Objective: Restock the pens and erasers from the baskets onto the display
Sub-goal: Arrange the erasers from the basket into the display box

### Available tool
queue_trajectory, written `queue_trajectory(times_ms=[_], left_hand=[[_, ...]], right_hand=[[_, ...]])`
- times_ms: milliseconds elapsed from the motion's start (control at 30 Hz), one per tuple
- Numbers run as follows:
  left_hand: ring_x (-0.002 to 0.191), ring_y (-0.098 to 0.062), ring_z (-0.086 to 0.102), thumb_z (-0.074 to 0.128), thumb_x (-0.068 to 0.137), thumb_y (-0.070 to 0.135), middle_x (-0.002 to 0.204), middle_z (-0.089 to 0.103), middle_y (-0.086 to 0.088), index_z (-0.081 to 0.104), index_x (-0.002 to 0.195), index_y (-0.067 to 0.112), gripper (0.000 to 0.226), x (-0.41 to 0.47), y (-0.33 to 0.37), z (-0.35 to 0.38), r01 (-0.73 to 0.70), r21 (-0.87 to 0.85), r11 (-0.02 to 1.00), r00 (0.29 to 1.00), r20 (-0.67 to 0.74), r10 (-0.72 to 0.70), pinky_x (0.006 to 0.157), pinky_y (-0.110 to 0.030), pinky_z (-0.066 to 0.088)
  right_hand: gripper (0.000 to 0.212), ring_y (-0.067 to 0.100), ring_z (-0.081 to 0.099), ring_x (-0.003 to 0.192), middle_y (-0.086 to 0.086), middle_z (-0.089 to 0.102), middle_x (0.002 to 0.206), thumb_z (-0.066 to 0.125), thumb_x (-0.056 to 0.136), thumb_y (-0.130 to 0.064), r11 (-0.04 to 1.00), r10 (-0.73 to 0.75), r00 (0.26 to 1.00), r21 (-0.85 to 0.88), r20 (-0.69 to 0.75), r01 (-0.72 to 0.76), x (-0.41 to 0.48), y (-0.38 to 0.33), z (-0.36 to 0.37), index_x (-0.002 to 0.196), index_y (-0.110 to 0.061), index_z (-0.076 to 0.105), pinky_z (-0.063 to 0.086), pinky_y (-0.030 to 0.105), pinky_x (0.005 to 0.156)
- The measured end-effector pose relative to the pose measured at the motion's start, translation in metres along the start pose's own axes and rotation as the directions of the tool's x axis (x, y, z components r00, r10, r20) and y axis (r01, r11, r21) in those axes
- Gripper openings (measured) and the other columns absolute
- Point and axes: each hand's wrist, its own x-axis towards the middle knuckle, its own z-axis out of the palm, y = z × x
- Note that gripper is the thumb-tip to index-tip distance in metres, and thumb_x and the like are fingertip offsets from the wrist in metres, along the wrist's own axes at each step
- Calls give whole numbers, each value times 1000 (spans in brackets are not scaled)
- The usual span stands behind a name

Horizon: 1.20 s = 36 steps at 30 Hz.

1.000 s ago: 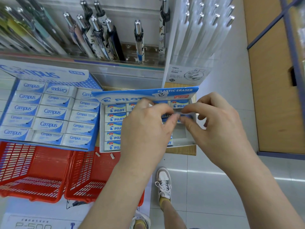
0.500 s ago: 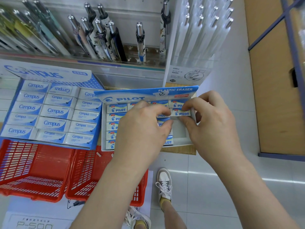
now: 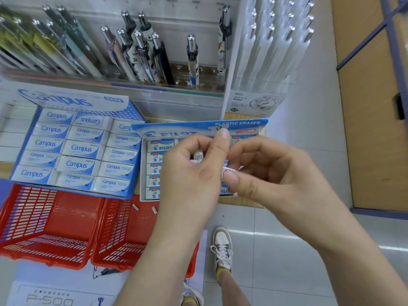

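A Campus box [image 3: 72,149], its lid folded back, is shown on the tabletop [image 3: 242,204], packed with rows of wrapped Campus erasers [image 3: 80,149]. Below the tabletop's edge, two red baskets are set side by side, the left basket [image 3: 44,228] touching the right basket [image 3: 123,239]. In the right basket, two small loose erasers [image 3: 135,207] lie near the far wall. On the shelf behind, patterned pens [image 3: 141,51] are stood upright in a rack. Just right of the Campus box is a Pilot box [image 3: 240,123] with its lid raised. Pilot erasers [image 3: 160,147] are stacked in a column down its left side, and the rest of its inside is hidden by the hands. The left hand [image 3: 194,180] is held over that box with the thumb raised, and a second eraser [image 3: 198,156] is kept within its curled fingers [image 3: 185,146]. A white eraser [image 3: 228,171] is pinched between the thumb and forefinger of the right hand [image 3: 276,173], above the box and against the left hand. At far right, white pens [image 3: 271,40] are packed into a clear holder.
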Motion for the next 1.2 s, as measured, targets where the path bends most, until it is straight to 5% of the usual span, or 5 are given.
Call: queue_trajectory(times_ms=[233,400,567,900,1200], left_hand=[[37,-9,44,56,77,57,49,51,5,59,61,24,37,-4,3,-1,159,-147,976,969,212,-125,37,-18,32],[39,-10,30,73,68,36,60,49,0,71,82,26,17,-5,-1,-11,173,-227,959,953,283,-105,38,-14,23],[42,-2,45,73,71,34,68,65,2,75,90,27,21,-2,-4,-20,23,-93,995,961,275,4,42,-9,32],[60,2,61,73,79,20,74,70,14,74,87,32,14,2,-3,-19,-101,156,983,964,261,58,55,-8,44],[69,-1,60,55,89,46,64,67,13,69,68,25,33,13,-12,-6,-211,453,866,974,176,145,58,-19,43]], right_hand=[[14,13,65,56,6,70,68,71,71,-6,991,20,995,136,-97,-7,0,0,6,83,2,68,51,19,57],[16,14,64,60,8,71,71,70,68,-17,983,69,960,180,-270,-21,0,5,2,82,-10,73,49,19,56],[20,17,68,68,9,74,82,78,66,-16,969,124,961,239,-245,-64,-3,8,-6,85,-13,76,53,21,63],[21,12,71,80,0,76,85,75,70,-7,994,-68,952,-100,-297,40,-5,11,-21,88,-16,72,54,19,74],[29,12,61,72,-4,67,85,74,77,-15,837,-298,924,-531,-240,132,-2,24,-22,101,-30,67,53,19,69]])
